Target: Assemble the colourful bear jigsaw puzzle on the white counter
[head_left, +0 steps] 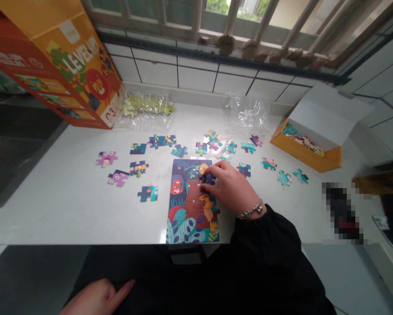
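A partly assembled jigsaw puzzle (pixel 193 199) with a night forest picture lies flat near the counter's front edge. My right hand (pixel 232 188) is over its upper right side, thumb and index finger closed on a dark blue puzzle piece (pixel 210 178) at the puzzle's edge. The fingers partly cover that piece, so how it sits is unclear. Down on my dark-clothed lap rests my left hand (pixel 96 298), holding nothing, one finger stretched out. Loose pieces lie around the puzzle, among them a purple one (pixel 118 177) and a blue one (pixel 244 169).
At the back left stands a tall orange puzzle box (pixel 81 74). Clear plastic bags, one holding green pieces (pixel 147 105) and one crumpled (pixel 248 113), lie along the wall. An opened orange box (pixel 327 159) with pieces inside is at right. A dark sink (pixel 19 148) borders the left.
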Action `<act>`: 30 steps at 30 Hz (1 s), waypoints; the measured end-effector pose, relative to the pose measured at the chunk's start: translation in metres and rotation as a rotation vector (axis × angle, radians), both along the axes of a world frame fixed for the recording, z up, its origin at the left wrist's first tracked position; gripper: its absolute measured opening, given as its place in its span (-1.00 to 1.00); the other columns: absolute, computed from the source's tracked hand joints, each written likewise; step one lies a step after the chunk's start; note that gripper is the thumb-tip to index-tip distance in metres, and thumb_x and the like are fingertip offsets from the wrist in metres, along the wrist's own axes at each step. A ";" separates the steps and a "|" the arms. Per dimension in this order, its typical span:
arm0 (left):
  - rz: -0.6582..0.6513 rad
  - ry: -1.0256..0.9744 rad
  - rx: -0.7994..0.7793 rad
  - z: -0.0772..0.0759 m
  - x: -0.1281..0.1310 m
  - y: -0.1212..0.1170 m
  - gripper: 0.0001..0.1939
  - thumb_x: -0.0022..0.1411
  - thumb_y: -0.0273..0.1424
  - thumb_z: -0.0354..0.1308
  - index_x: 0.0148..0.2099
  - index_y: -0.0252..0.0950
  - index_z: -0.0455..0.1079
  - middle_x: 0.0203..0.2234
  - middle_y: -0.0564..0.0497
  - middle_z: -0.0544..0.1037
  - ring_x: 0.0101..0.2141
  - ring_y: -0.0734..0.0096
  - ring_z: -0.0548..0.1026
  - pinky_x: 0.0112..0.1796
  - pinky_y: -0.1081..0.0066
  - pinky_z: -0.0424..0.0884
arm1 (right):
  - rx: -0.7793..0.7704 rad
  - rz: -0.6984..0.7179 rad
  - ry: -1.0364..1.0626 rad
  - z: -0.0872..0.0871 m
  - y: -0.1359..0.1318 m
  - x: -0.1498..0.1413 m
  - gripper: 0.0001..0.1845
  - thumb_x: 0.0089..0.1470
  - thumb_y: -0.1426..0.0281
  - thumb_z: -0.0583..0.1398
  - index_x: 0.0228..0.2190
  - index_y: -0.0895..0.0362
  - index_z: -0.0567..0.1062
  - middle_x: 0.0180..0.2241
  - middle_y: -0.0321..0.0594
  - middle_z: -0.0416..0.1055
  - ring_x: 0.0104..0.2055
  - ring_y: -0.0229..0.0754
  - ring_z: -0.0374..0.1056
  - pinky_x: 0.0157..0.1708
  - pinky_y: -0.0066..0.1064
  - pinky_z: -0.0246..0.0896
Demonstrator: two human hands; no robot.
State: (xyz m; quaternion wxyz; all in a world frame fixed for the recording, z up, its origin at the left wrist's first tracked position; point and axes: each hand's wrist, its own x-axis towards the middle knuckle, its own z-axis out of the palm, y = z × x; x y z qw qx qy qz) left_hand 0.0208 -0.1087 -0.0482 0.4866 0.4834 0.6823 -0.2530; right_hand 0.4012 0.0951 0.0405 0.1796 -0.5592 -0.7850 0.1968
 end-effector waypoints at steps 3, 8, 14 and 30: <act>-0.005 -0.009 0.008 -0.006 -0.004 -0.003 -0.10 0.04 0.53 -0.38 -0.77 -0.07 0.26 -0.67 -0.17 0.53 -0.46 0.01 0.59 -0.05 0.13 0.54 | -0.010 0.011 -0.033 -0.001 0.001 -0.002 -0.78 0.24 0.33 0.47 -0.09 0.04 0.63 0.00 -0.16 0.47 -0.06 -0.12 0.48 0.00 -0.27 0.44; 0.008 -0.054 0.044 -0.010 -0.012 -0.007 -0.09 0.12 0.53 -0.27 -0.76 -0.09 0.28 -0.72 -0.13 0.51 -0.52 0.06 0.57 -0.14 0.18 0.56 | -0.014 0.018 -0.034 0.001 0.002 -0.002 -0.81 0.26 0.34 0.46 -0.11 0.04 0.65 0.00 -0.16 0.47 -0.05 -0.12 0.48 0.02 -0.25 0.45; 0.027 -0.071 0.048 -0.010 -0.014 -0.008 -0.09 0.14 0.53 -0.23 -0.76 -0.09 0.29 -0.73 -0.12 0.51 -0.52 0.05 0.58 -0.14 0.18 0.56 | -0.001 0.037 -0.033 0.000 0.002 0.000 -0.83 0.28 0.34 0.45 -0.10 0.06 0.66 0.01 -0.15 0.49 -0.01 -0.10 0.49 0.07 -0.22 0.46; 0.028 -0.069 0.040 -0.010 -0.013 -0.007 -0.10 0.11 0.55 -0.24 -0.76 -0.09 0.29 -0.72 -0.12 0.52 -0.52 0.05 0.59 -0.16 0.18 0.56 | 0.117 0.021 -0.008 0.005 0.002 0.001 -0.86 0.35 0.49 0.26 -0.08 0.10 0.59 -0.04 -0.10 0.50 0.00 -0.04 0.46 0.04 -0.19 0.42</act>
